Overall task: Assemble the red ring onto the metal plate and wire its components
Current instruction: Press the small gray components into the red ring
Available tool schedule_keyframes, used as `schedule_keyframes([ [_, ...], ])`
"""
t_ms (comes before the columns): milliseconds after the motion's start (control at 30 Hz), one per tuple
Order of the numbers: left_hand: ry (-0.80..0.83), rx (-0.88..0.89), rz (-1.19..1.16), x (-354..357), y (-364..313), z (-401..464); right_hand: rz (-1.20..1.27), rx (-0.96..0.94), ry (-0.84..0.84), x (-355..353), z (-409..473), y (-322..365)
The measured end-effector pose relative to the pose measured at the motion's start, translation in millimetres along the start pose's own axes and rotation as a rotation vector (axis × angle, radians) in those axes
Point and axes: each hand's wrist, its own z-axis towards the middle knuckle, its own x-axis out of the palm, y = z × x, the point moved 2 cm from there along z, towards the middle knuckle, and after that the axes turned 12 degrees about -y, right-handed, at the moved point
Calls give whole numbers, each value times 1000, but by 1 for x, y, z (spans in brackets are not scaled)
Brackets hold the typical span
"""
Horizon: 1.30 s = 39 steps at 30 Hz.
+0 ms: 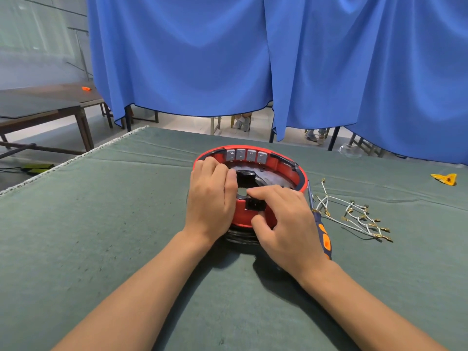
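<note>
A big blue curtain (253, 59) hangs across the back of the room, and brown tables (50, 107) stand off to the left. In front is a table with a green cloth (114, 224) over it. No writing can be read anywhere. Near the middle of the table, a bit toward the far edge, sits the red ring (300, 177) on top of a dark metal plate (268, 179). Four gray blocks (245, 155) line the ring's far inside wall. The left hand (211, 198) lies over the ring's left side with fingers bent down over the rim, holding it. The right hand (283, 219) pinches the ring's near wall, finger on top and thumb below, right at a small black socket (254, 204). Just right of the ring lies a screwdriver (324, 236) with a blue and orange handle. Beside it is a bunch of white wires (354, 216) with gold ends. A little yellow piece (444, 179) lies near the right edge.
</note>
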Motion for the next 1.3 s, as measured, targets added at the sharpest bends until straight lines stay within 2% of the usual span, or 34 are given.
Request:
schedule_keyframes([
  [267, 11, 166, 34, 0, -3, 4, 11, 19, 26, 0, -4, 0],
  [467, 24, 298, 144, -3, -9, 2, 62, 8, -5, -4, -5, -2],
  [633, 51, 273, 142, -5, -10, 2, 92, 28, -4, -3, -4, -3],
  [733, 163, 180, 114, -4, -14, 7, 110, 55, -10, -2, -5, -3],
  [933, 382, 104, 204, 2, -14, 28, 137, 91, -29, -3, -5, -2],
  [1067, 469, -81, 161, 6, -8, 30, 161, 107, -41, -4, -6, -3],
  [1167, 619, -245, 295, 13, -5, 34, 179, 100, -38, -5, -7, -2],
  [1233, 735, -221, 393, 15, -4, 35, 189, 93, -30, -6, -6, -1],
  [1300, 827, -78, 446, 15, -7, 35, 204, 82, -33, -6, -5, 0],
])
